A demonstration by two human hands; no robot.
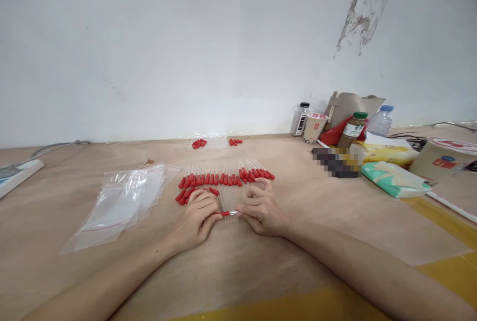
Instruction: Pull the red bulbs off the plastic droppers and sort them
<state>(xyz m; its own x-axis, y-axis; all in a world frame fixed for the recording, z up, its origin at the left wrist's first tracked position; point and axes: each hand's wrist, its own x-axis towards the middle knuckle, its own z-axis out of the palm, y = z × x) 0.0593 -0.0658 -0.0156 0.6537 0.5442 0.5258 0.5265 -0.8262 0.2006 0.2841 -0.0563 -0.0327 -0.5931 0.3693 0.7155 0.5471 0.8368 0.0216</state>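
Just nearer than the dropper row [230,180], holding red bulb [225,213] to clear tube [233,212]

On the near side of the dropper row, gripping the red bulb in the left hand [197,216], with fingers nearly closed around it and a short stretch bare past the thumb. Pinching the clear tube in the right hand [263,209], with fingertips together on it and the upper fingers loosely bent. Held end to end between both sets of fingers; fitted or merely touching, cannot tell. Placed between these and the dropper row: loose clear tubes [227,198], side by side on the surface [223,266]. Left of the dropper row: plastic bags [126,197].
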